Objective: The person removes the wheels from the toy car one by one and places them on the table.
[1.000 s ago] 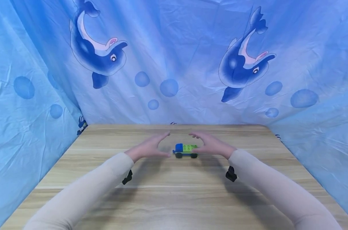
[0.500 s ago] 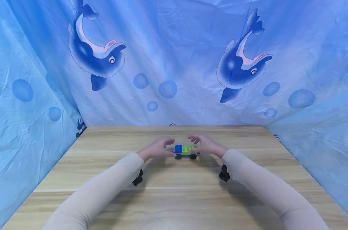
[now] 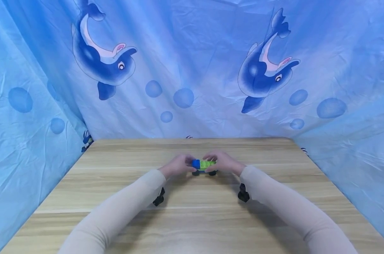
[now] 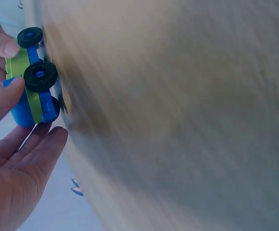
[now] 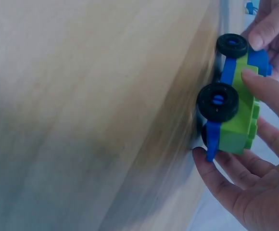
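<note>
A small toy truck [image 3: 207,164] made of building blocks stands on its black wheels on the wooden table. Its cab is blue and its studded bed is lime green. My left hand [image 3: 180,164] holds the cab end; its thumb [image 4: 8,96] lies on the near side and the other fingers reach round the front. At the bed end, my right hand [image 3: 222,162] grips the truck, thumb [image 5: 262,83] against the green block and fingers curved round behind. Part of the truck's far side is hidden by the fingers.
The wooden table [image 3: 192,211] spreads out in front of and around the truck. Behind it and at both sides hangs a blue curtain [image 3: 211,53] printed with dolphins and bubbles. Black wrist mounts [image 3: 159,197] sit under the sleeves.
Both hands have drawn inward, the left moving right and the right moving left, and have closed onto the two ends of the toy truck. The truck stays about where it was.
</note>
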`<move>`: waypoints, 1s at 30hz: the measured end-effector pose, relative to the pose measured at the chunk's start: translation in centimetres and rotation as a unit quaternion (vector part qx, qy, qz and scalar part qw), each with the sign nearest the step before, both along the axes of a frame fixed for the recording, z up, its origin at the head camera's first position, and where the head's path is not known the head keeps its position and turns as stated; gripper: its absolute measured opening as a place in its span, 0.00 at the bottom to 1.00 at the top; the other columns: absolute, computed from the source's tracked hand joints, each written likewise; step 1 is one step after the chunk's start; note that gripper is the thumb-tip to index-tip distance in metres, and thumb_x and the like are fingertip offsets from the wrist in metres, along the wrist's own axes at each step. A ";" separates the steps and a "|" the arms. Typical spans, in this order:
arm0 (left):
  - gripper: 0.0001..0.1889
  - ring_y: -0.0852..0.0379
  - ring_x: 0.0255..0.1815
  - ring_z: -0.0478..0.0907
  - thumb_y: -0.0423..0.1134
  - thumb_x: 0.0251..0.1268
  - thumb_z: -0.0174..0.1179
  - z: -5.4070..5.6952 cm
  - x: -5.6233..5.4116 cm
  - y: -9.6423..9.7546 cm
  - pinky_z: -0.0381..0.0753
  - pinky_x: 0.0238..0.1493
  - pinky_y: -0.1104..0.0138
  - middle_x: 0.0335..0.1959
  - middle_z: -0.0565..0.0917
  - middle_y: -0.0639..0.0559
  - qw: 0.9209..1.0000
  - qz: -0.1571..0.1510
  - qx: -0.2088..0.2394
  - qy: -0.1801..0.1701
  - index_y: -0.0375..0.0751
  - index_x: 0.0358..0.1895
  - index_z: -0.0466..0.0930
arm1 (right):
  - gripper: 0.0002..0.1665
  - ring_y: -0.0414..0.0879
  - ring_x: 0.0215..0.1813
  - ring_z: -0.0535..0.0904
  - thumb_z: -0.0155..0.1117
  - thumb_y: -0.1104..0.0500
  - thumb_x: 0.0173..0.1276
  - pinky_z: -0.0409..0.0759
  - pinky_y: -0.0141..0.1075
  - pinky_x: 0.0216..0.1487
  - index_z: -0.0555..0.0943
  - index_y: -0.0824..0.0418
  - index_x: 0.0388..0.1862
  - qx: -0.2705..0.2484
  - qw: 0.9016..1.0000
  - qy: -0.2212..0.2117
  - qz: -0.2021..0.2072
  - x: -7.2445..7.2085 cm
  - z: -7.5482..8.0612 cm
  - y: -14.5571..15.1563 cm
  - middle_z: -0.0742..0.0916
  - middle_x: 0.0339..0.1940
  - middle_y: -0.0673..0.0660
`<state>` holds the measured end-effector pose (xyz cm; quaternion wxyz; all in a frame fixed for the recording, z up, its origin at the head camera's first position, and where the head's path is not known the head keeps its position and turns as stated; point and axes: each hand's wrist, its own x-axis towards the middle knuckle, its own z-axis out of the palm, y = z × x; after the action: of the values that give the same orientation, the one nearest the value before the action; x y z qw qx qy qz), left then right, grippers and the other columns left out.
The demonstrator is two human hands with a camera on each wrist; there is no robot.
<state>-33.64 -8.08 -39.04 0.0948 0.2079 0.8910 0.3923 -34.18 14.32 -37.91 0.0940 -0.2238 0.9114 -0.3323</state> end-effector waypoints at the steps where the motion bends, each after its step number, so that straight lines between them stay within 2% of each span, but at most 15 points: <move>1: 0.24 0.47 0.56 0.79 0.34 0.57 0.68 0.0 0.0 0.1 0.76 0.63 0.55 0.54 0.82 0.40 1.000 0.002 0.005 0.000 0.33 0.57 0.76 | 0.31 0.53 0.57 0.78 0.77 0.54 0.54 0.77 0.48 0.59 0.80 0.55 0.58 0.001 1.000 -0.001 -0.003 0.0 -0.1 -0.1 0.84 0.56 0.58; 9: 0.18 0.48 0.51 0.82 0.32 0.59 0.66 -0.1 -0.1 0.3 0.80 0.58 0.58 0.50 0.84 0.41 0.999 0.016 0.030 -0.008 0.33 0.53 0.79 | 0.26 0.49 0.55 0.79 0.75 0.56 0.57 0.78 0.42 0.57 0.82 0.55 0.56 -0.006 1.000 -0.004 -0.021 0.2 -0.1 -0.5 0.85 0.57 0.55; 14: 0.17 0.51 0.48 0.83 0.33 0.61 0.65 0.0 -0.2 0.3 0.82 0.54 0.61 0.48 0.84 0.42 0.998 0.026 0.050 -0.029 0.33 0.53 0.79 | 0.27 0.47 0.50 0.80 0.74 0.53 0.58 0.79 0.38 0.49 0.81 0.57 0.58 -0.018 1.000 -0.014 -0.020 0.1 0.0 -0.2 0.85 0.55 0.57; 16: 0.17 0.51 0.48 0.83 0.34 0.62 0.64 0.2 -0.2 0.4 0.83 0.53 0.62 0.48 0.84 0.42 0.997 0.030 0.060 -0.032 0.33 0.54 0.79 | 0.28 0.46 0.50 0.80 0.74 0.51 0.58 0.79 0.37 0.49 0.80 0.56 0.58 -0.018 1.000 -0.015 -0.021 0.1 0.1 -0.1 0.85 0.55 0.57; 20: 0.17 0.50 0.50 0.83 0.36 0.63 0.64 1.0 -0.1 0.6 0.82 0.55 0.61 0.49 0.85 0.42 0.998 0.028 0.062 -0.014 0.36 0.54 0.80 | 0.31 0.47 0.53 0.79 0.74 0.48 0.58 0.79 0.37 0.48 0.79 0.55 0.60 -0.018 1.000 -0.018 -0.013 0.0 0.5 0.2 0.84 0.56 0.57; 25: 0.18 0.50 0.51 0.83 0.39 0.65 0.63 2.5 0.2 0.4 0.81 0.57 0.59 0.51 0.85 0.43 0.999 0.012 0.048 0.005 0.37 0.57 0.80 | 0.34 0.44 0.47 0.78 0.72 0.47 0.59 0.78 0.35 0.45 0.76 0.57 0.63 -0.014 0.999 -0.025 0.021 0.0 1.5 0.2 0.84 0.54 0.54; 27: 0.19 0.51 0.50 0.83 0.39 0.66 0.63 3.0 0.2 0.3 0.81 0.56 0.59 0.51 0.85 0.42 0.999 0.007 0.049 0.007 0.36 0.57 0.80 | 0.34 0.44 0.43 0.78 0.71 0.47 0.61 0.78 0.35 0.44 0.76 0.57 0.64 -0.010 0.999 -0.027 0.036 0.1 2.0 0.2 0.85 0.50 0.53; 30: 0.18 0.52 0.48 0.84 0.40 0.65 0.63 3.7 0.3 0.2 0.82 0.55 0.59 0.51 0.85 0.43 0.999 0.007 0.052 0.002 0.36 0.56 0.80 | 0.33 0.45 0.44 0.78 0.70 0.45 0.62 0.78 0.36 0.44 0.76 0.56 0.64 -0.004 0.998 -0.029 0.046 0.4 2.8 0.3 0.84 0.48 0.53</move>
<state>-33.32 -7.84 -35.38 0.0796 0.2073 0.8709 0.4384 -33.82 14.66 -35.14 0.1351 -0.2561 0.8955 -0.3379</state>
